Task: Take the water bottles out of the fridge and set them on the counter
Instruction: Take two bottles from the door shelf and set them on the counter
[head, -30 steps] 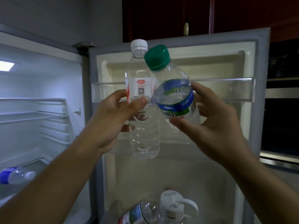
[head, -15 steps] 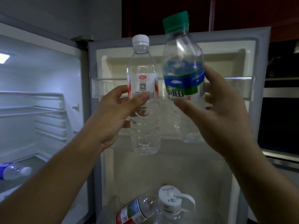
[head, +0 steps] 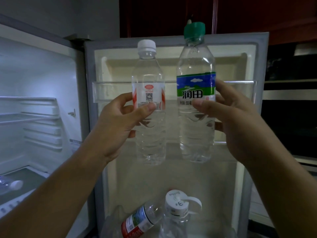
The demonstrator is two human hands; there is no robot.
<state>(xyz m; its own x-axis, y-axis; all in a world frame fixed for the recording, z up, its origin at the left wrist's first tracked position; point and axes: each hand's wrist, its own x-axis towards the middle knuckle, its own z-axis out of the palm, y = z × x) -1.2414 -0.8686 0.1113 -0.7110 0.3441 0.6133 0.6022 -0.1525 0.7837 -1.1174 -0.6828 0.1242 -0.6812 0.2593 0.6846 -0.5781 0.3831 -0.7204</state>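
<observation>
My left hand [head: 118, 121] grips a clear white-capped bottle [head: 149, 134] with a red and white label, held upright in front of the open fridge door [head: 175, 66]. Right beside it, my right hand [head: 229, 121] holds a taller green-capped bottle [head: 196, 127] with a blue and green label, also upright. The two bottles stand side by side in the air, a narrow gap between them. Lower in the door lie a tilted red-labelled bottle [head: 139, 222] and a large white-capped jug [head: 176, 210]. Another bottle [head: 10, 185] lies inside the fridge at the lower left.
The fridge interior [head: 34, 109] with its white shelves opens at the left. A clear door rail [head: 240, 83] crosses behind the bottles. Dark wooden cabinets [head: 257, 14] hang above, and a dark oven front [head: 289, 126] stands at the right. No counter is in view.
My right hand has turned the green-capped bottle from tilted towards me to upright and lowered it level beside the white-capped one. My left hand has barely moved.
</observation>
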